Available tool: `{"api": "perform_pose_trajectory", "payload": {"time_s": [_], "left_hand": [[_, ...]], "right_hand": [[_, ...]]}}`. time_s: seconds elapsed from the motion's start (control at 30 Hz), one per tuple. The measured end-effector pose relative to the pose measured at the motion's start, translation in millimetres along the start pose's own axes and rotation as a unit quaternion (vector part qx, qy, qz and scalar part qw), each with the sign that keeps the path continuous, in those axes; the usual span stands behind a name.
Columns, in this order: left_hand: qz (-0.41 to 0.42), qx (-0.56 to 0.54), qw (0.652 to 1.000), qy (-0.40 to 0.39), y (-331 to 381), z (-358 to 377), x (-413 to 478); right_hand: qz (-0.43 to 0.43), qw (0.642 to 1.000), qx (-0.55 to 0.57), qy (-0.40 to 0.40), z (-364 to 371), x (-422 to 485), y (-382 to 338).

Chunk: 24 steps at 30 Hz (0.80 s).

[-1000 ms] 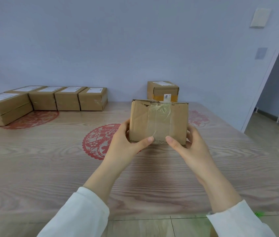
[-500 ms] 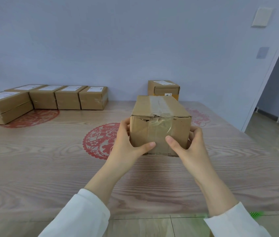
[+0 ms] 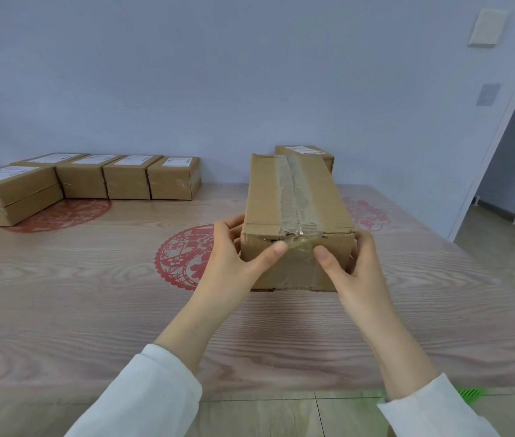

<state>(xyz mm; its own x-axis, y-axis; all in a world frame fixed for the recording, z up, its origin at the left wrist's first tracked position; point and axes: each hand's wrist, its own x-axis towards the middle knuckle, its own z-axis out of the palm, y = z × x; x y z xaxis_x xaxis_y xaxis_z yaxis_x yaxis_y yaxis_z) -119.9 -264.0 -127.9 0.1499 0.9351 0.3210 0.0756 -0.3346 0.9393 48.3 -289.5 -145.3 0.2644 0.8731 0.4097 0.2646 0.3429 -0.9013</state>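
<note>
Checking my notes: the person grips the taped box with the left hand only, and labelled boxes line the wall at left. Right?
Not quite. The head view shows both the left hand and the right hand gripping the taped box; labelled boxes do line the wall at left.

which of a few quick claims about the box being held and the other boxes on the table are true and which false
1. The left grip and the right grip both hold the taped box at its near end. True.
2. Clear tape runs along the box's top face. True.
3. A white label is stuck on the held box's top. False: that face shows only tape.
4. The row of boxes at the far left has bare tops. False: each top carries a white label.
5. A labelled box sits behind the held one, at the far edge of the table. True.
</note>
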Motion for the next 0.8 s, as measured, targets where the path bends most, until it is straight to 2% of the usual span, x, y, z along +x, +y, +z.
{"api": "perform_pose_trajectory", "payload": {"time_s": [0.1, 0.23, 0.47, 0.67, 0.8], "left_hand": [[-0.02, -0.007, 1.0, 0.014, 0, 1, -2], [-0.041, -0.013, 0.999, 0.001, -4, 1, -2], [-0.033, -0.053, 0.998, -0.025, -7, 3, -2], [-0.033, -0.018, 0.999, 0.008, -14, 3, 1], [-0.015, -0.007, 1.0, -0.012, -11, 2, 1]], "right_hand": [[-0.012, 1.0, 0.008, -0.013, -3, 0, 1], [0.016, 0.999, 0.032, -0.026, -2, -3, -1], [0.03, 0.998, 0.043, 0.023, 4, -4, 3], [0.007, 1.0, 0.023, -0.015, 4, -5, 1], [0.004, 0.999, 0.037, 0.011, 6, -6, 4]]}}
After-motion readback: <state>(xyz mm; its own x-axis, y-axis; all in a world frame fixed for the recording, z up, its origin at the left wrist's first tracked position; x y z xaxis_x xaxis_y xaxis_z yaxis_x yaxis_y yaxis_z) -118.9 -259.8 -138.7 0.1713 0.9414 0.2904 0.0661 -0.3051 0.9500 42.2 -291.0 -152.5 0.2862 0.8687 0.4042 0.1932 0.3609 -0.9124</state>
